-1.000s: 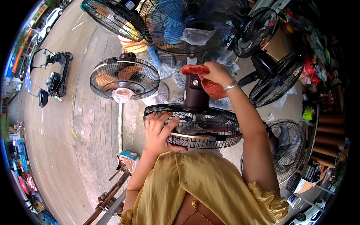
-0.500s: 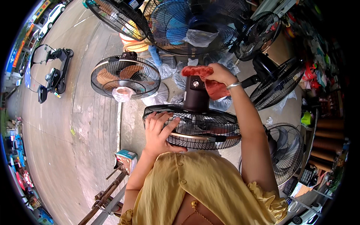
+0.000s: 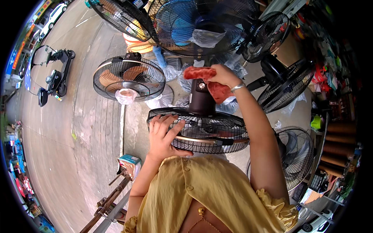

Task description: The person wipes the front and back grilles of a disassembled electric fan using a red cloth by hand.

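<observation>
An electric fan (image 3: 229,126) with a black wire guard and a gold-coloured rim band stands close in front of my body. My left hand (image 3: 163,136) grips the left side of its guard, fingers over the top and thumb along the near edge. Behind the guard rises the dark brown motor housing (image 3: 201,101), which carries a round silver knob. Bunched in my right hand (image 3: 224,76) is a red cloth (image 3: 199,72), held against the far end of the housing. One part of the cloth hangs down beside the housing's right side.
A fan with brown blades (image 3: 130,79) stands to the left, its hub wrapped in plastic. Larger fans (image 3: 186,27) stand at the far side, others (image 3: 297,155) to the right. A small box (image 3: 130,166) sits by wooden poles at lower left. A parked scooter (image 3: 56,77) is on the road.
My right hand has shifted slightly left and toward the far side with the red cloth across the housing's end. My left hand keeps its grip on the guard.
</observation>
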